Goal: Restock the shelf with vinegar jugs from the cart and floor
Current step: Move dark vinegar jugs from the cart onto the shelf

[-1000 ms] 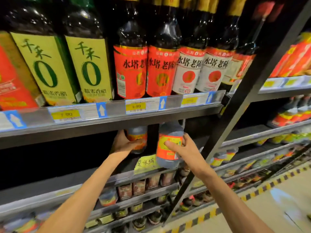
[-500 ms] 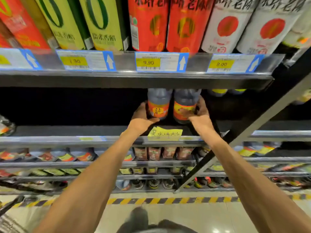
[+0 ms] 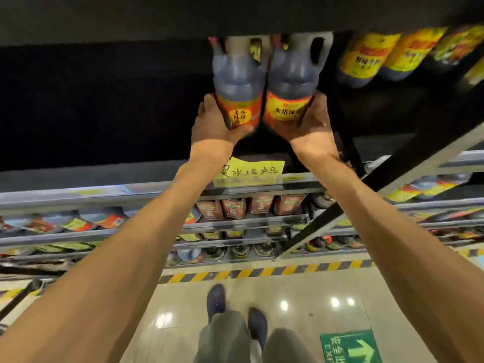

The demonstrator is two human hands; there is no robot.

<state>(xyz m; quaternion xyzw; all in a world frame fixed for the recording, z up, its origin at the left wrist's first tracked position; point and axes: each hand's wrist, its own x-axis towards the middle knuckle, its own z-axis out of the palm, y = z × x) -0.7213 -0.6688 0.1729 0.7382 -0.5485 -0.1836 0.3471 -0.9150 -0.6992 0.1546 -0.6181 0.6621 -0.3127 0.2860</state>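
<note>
Two dark vinegar jugs with orange-red labels stand side by side on the shelf [image 3: 146, 188], behind a handwritten yellow note [image 3: 248, 172]. My left hand [image 3: 213, 127] grips the base of the left jug [image 3: 237, 82]. Around the base of the right jug [image 3: 290, 79] wraps my right hand [image 3: 310, 121]. Both jugs are upright and touch each other. Their caps are hidden by the dark underside of the shelf above [image 3: 235, 14].
More jugs with yellow labels [image 3: 364, 58] stand to the right on the same shelf level. A slanted black shelf upright [image 3: 379, 184] crosses on the right. Lower shelves hold packets and bottles. Below are my shoes, a tiled floor with hazard striping [image 3: 262, 272] and a green exit sign [image 3: 351, 347].
The camera has tilted further down and closer. Both hands have slid lower, to the jugs' bases, and the two jugs now stand pressed together deeper on the shelf.
</note>
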